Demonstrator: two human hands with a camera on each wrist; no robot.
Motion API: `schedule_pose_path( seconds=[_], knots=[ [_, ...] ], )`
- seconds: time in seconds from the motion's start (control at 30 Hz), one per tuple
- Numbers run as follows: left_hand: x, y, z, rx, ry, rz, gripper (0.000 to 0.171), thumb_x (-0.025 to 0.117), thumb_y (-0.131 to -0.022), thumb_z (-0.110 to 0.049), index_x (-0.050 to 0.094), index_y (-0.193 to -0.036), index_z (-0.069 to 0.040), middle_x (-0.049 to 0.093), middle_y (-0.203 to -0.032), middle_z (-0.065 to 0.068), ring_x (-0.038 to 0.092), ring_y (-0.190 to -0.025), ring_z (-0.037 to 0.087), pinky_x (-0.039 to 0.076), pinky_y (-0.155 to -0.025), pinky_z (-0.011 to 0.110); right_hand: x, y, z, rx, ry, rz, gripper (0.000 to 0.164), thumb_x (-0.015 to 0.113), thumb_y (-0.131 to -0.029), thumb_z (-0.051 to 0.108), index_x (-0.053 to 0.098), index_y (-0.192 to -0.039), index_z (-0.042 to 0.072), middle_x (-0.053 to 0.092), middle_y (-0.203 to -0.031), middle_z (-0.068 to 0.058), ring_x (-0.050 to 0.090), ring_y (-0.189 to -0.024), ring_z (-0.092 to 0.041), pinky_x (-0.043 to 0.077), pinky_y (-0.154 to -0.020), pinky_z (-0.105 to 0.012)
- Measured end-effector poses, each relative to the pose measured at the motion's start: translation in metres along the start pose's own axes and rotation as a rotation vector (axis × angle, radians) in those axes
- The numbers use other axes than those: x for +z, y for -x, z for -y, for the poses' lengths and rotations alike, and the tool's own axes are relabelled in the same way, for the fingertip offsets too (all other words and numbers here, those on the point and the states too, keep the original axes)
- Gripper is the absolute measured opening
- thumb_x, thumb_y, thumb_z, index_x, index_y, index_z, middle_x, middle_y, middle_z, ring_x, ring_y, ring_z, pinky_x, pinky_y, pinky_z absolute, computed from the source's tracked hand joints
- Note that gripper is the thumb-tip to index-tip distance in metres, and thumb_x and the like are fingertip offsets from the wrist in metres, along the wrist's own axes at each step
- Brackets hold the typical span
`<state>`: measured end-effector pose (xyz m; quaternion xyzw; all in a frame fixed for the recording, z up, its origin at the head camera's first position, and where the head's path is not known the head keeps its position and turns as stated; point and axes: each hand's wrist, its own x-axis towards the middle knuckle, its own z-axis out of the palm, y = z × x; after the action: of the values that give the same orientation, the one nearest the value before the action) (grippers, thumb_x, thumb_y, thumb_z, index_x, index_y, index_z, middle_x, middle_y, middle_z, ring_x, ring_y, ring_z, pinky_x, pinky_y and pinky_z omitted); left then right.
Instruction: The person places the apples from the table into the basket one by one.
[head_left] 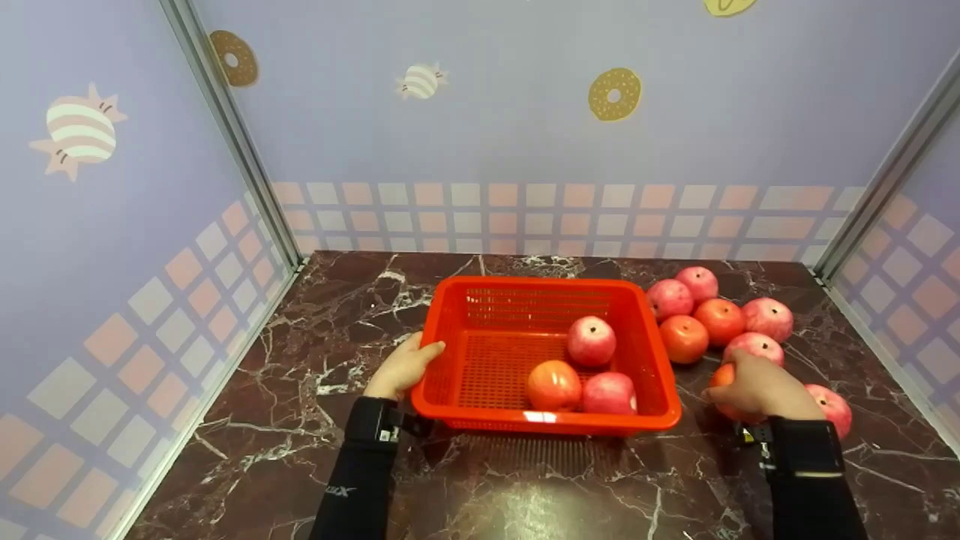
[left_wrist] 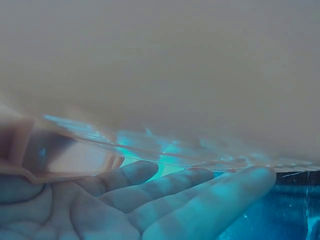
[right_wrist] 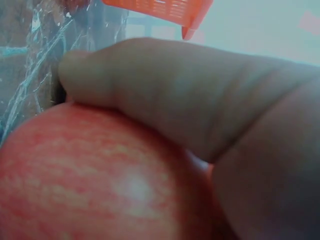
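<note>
A red plastic basket (head_left: 495,420) with slotted walls stands in the middle of the table. Inside it, toward the right, lie a pink apple (head_left: 591,341), an orange-red apple (head_left: 553,385) and another pink apple (head_left: 609,393). My left hand (head_left: 405,367) grips the basket's left side, its thumb over the rim; in the left wrist view its fingers (left_wrist: 210,210) stretch beneath the basket. To the right of the basket, my right hand (head_left: 772,386) holds an orange-red apple (head_left: 722,375), mostly covered by the hand. Up close, the thumb lies across a red streaked apple (right_wrist: 100,175).
Several pink and orange-red apples (head_left: 720,322) cluster beside the basket's right wall, and a pink apple (head_left: 831,409) lies by my right wrist. The dark marbled table (head_left: 300,450) is bounded by a patterned back wall (head_left: 525,135) and side panels.
</note>
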<state>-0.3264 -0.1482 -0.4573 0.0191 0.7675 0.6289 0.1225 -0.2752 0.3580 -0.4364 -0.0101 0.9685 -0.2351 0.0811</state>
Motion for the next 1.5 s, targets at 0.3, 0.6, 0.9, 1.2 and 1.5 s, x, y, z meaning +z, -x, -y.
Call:
schedule_pose_path(
  seconds=[0.3, 0.6, 0.9, 1.2, 1.5],
  knots=[
    [0.000, 0.000, 0.001, -0.004, 0.008, -0.005, 0.042, 0.046, -0.108, -0.018, 0.044, -0.143, 0.005, 0.059, -0.133, 0.034, 0.067, -0.115, 0.045, 0.063, -0.088, 0.048, -0.004, 0.003, 0.009, -0.006, 0.043, -0.055, 0.039, 0.078, -0.080, 0.034, 0.056, -0.096, 0.007, 0.057, -0.073, -0.001, 0.056, -0.067, -0.019, 0.044, -0.063, -0.030],
    [0.000, -0.001, 0.002, -0.011, 0.024, -0.007, 0.041, 0.046, -0.108, -0.018, 0.044, -0.142, 0.005, 0.060, -0.133, 0.034, 0.068, -0.114, 0.046, 0.063, -0.088, 0.050, -0.010, 0.008, 0.021, -0.088, 0.092, -0.205, 0.052, 0.080, -0.078, 0.040, 0.060, -0.113, 0.007, 0.066, -0.101, -0.015, 0.060, -0.093, -0.031, 0.049, -0.074, -0.040],
    [-0.001, -0.002, 0.003, -0.030, 0.055, 0.006, 0.038, 0.046, -0.109, -0.018, 0.045, -0.139, 0.005, 0.059, -0.133, 0.035, 0.067, -0.115, 0.047, 0.063, -0.087, 0.050, -0.011, 0.016, 0.039, -0.203, 0.062, -0.346, 0.069, 0.082, -0.083, 0.042, 0.054, -0.131, 0.000, 0.056, -0.123, -0.035, 0.062, -0.103, -0.051, 0.051, -0.088, -0.068],
    [-0.002, -0.002, 0.001, -0.020, 0.057, 0.034, 0.040, 0.046, -0.109, -0.019, 0.043, -0.140, 0.005, 0.057, -0.135, 0.036, 0.067, -0.116, 0.047, 0.063, -0.088, 0.050, -0.005, 0.022, 0.060, -0.359, 0.003, -0.470, 0.057, 0.086, -0.082, 0.029, 0.058, -0.128, 0.008, 0.055, -0.127, -0.019, 0.063, -0.094, -0.035, 0.056, -0.075, -0.049],
    [-0.003, -0.002, 0.001, -0.029, 0.063, 0.041, 0.042, 0.046, -0.109, -0.019, 0.041, -0.142, 0.006, 0.057, -0.136, 0.036, 0.066, -0.117, 0.048, 0.063, -0.089, 0.051, 0.002, 0.029, 0.078, -0.449, -0.012, -0.491, 0.058, 0.088, -0.080, 0.027, 0.060, -0.127, 0.008, 0.060, -0.120, -0.017, 0.064, -0.093, -0.032, 0.058, -0.075, -0.050]
  ],
)
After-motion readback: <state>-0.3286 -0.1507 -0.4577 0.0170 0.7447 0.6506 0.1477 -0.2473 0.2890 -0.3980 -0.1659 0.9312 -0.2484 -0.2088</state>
